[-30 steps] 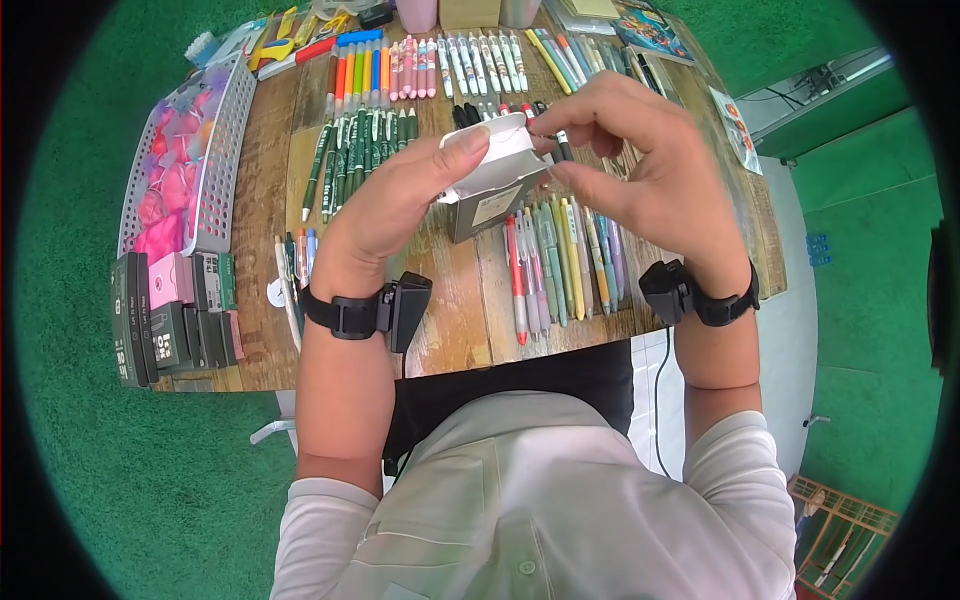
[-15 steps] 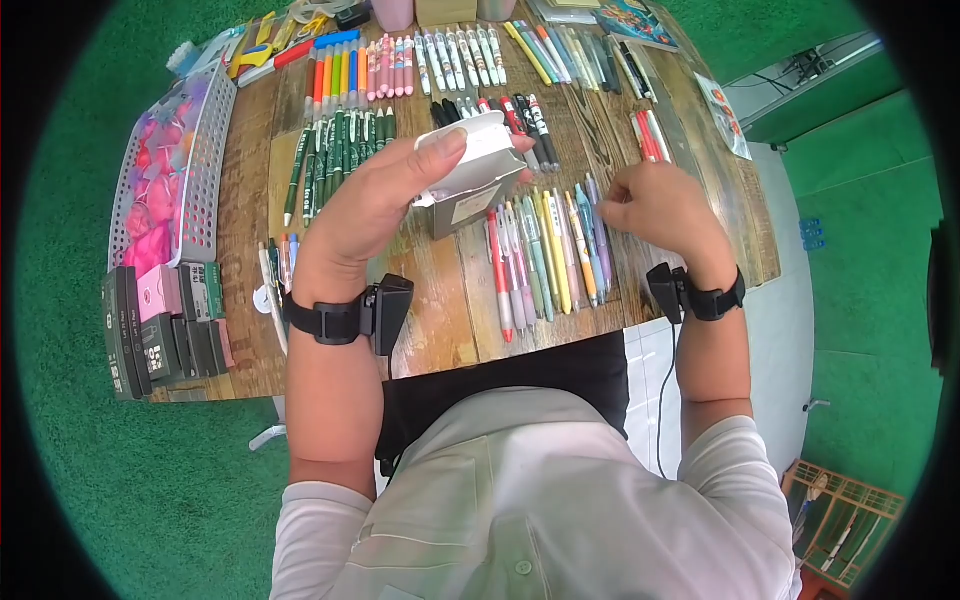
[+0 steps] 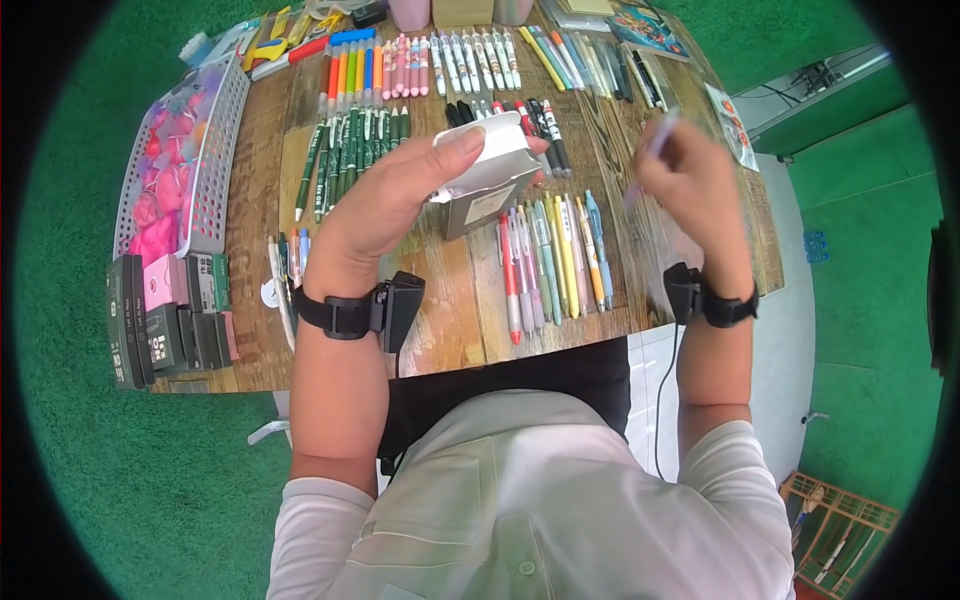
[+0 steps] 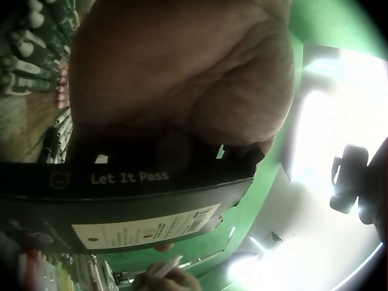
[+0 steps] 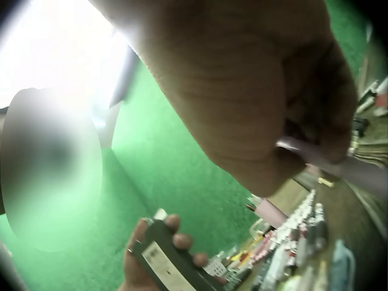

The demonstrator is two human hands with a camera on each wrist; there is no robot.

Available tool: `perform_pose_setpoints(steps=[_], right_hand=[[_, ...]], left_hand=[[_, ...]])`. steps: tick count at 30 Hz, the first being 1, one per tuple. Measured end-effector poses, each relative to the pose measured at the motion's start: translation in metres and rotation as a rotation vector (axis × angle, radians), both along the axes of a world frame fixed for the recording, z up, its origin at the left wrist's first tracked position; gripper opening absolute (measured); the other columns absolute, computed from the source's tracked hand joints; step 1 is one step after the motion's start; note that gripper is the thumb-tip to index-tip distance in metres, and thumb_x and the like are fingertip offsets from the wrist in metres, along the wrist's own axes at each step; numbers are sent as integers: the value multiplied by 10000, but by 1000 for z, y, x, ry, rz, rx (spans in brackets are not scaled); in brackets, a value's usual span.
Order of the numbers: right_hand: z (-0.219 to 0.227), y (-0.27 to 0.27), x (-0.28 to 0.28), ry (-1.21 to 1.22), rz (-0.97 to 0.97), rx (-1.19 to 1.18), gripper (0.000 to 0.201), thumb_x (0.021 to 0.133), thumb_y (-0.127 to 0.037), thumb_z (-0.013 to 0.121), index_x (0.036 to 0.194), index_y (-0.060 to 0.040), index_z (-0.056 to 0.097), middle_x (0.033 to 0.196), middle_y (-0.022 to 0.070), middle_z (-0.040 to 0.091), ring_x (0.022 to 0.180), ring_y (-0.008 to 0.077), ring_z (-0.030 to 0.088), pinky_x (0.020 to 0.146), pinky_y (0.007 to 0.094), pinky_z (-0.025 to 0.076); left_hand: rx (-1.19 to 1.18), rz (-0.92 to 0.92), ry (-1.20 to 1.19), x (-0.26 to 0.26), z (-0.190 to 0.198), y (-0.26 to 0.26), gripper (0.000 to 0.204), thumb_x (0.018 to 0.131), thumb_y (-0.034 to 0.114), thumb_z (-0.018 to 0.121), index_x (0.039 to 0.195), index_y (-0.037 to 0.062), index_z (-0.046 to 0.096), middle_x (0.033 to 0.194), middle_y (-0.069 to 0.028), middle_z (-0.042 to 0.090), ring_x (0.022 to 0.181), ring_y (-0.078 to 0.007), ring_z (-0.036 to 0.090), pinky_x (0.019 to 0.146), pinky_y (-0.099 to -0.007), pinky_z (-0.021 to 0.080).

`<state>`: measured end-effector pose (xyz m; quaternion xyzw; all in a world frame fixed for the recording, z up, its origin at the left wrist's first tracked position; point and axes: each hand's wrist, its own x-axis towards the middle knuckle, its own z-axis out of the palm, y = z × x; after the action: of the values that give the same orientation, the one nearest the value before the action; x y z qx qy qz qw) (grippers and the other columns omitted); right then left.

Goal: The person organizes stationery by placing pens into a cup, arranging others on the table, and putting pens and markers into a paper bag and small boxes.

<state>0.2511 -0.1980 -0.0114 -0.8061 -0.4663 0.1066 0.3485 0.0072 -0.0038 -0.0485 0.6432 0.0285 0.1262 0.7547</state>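
Observation:
The left hand [image 3: 395, 190] grips a dark box [image 3: 480, 207] whose white flap stands up, the thumb lying on the flap. In the left wrist view the box [image 4: 121, 209] shows "Let It Pass" and a pale label. Right of it, the right hand [image 3: 692, 185] pinches a light purple pen [image 3: 660, 135], held tilted over the table; the pen [image 5: 357, 173] crosses the right edge of the right wrist view. Below and between the hands lies a row of coloured pens [image 3: 545, 260], red at its left end and blue at its right.
Green pens [image 3: 350, 160], markers [image 3: 350, 72], pink pens [image 3: 405, 68] and white pens [image 3: 475, 60] lie in groups on the wooden table [image 3: 440, 320]. A white basket [image 3: 210, 165] of pink items and stacked boxes [image 3: 190, 310] stand at the left. A booklet [image 3: 648, 30] lies at the back right.
The right hand has moved away from the box to the pen row, then right and up with the purple pen from the row's right end. The left hand still grips the box.

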Motion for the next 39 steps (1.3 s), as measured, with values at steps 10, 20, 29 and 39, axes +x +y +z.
perform_pose_setpoints(steps=[10,20,29,39], right_hand=[[57,43,-73,-126,648,540,233,908,-101,786,1071,39,695,1021,121,749,783,125,698,657,261,553],[34,61,-72,-362,647,340,246,766,-155,840,954,-74,703,862,86,653,783,278,663,668,384,536],[37,49,-64,-215,602,369,158,807,-105,815,941,-74,737,863,75,677,775,261,673,659,356,529],[24,61,-84,-384,660,446,164,791,-186,818,868,-85,714,848,72,621,816,282,638,679,407,509]], left_hand=[[-15,196,12,-4,-1,-9,587,1074,483,501,1372,-3,639,1264,-71,689,1142,-158,611,1035,-310,439],[-17,145,58,-3,-11,3,609,1076,533,488,1285,-7,680,1161,-53,687,1062,-145,583,979,-290,435],[-24,157,58,-3,-7,0,616,1085,542,467,1252,-5,695,1121,-64,694,1029,-139,576,968,-291,431],[-5,156,31,-3,-4,-2,553,1093,482,477,1252,-2,694,1170,-59,697,1075,-141,592,1004,-292,433]])
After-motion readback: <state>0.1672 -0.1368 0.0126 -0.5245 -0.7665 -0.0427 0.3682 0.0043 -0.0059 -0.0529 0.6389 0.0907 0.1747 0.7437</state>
